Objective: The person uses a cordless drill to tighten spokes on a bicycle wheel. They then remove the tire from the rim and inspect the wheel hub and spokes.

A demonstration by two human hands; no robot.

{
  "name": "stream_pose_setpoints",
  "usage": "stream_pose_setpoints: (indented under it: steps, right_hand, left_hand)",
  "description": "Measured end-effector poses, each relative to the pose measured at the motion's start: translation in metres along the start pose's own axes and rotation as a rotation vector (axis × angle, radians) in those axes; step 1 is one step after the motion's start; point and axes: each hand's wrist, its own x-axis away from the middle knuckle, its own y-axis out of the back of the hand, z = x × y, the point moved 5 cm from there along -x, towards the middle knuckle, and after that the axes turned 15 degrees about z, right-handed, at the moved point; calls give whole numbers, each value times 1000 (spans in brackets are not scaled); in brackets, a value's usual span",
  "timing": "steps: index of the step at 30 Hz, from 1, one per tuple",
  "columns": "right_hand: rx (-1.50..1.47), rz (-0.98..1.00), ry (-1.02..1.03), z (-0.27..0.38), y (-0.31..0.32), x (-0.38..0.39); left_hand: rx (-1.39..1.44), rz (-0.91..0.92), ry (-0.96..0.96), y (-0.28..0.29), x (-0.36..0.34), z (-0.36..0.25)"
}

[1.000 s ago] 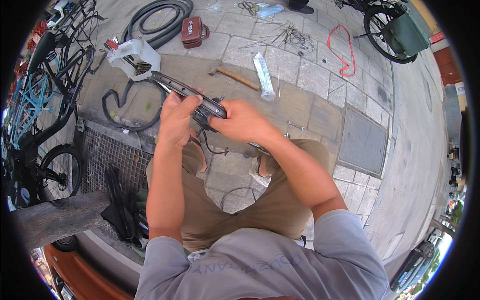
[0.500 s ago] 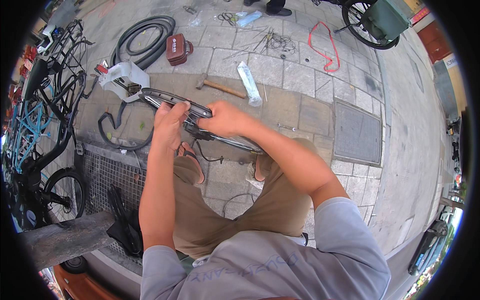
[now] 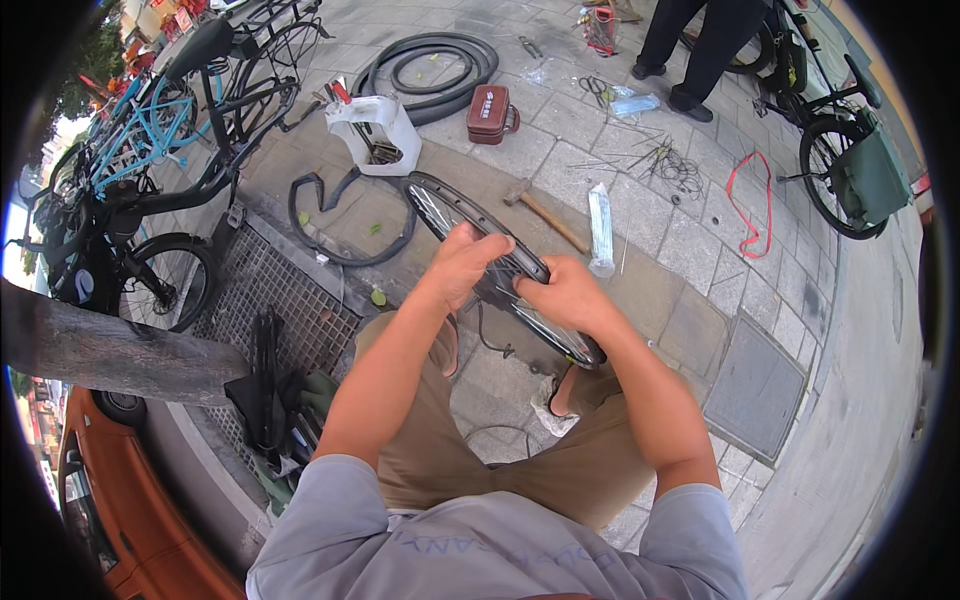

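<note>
A bicycle wheel (image 3: pixel 468 208) with a black rim and thin spokes is held tilted in front of my knees. My left hand (image 3: pixel 465 262) grips its upper edge, thumb lying over the rim. Further along the same edge, my right hand (image 3: pixel 560 290) is closed round the rim with its thumb pressed on it. The wheel's lower end reaches toward my right knee. Both hands hide part of the spokes and the hub. Just beyond the wheel lies a wooden-handled hammer (image 3: pixel 553 221) on the paving.
Ahead lie a white cut-open jug (image 3: pixel 375 132) with tools, a coiled black tyre (image 3: pixel 480 62), a dark red case (image 3: pixel 489 114), a clear-blue plastic packet (image 3: pixel 600 230) and a red strap (image 3: pixel 768 205). A person in dark trousers (image 3: pixel 700 45) stands beyond. Parked bicycles (image 3: pixel 150 130) and a trunk (image 3: pixel 120 340) are left.
The view has swung left, so the surroundings sit further right in it. The wheel is turned more steeply, and both hands still hold its rim.
</note>
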Motion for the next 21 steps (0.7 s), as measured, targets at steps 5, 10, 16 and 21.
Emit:
stream_pose_setpoints:
  steps: [5,10,16,21]
  right_hand:
    - [16,-6,-30,6,5,1]
    - [50,-13,-1,3,8,0]
    - [27,0,-48,8,6,2]
    - [38,-6,-41,2,5,-1]
  left_hand:
    - [20,-25,-38,8,-8,10]
    - [-14,-37,-15,-3,-7,-2]
    - [-11,-41,-26,-1,-3,-2]
    - [-30,-91,-20,0,-2,0]
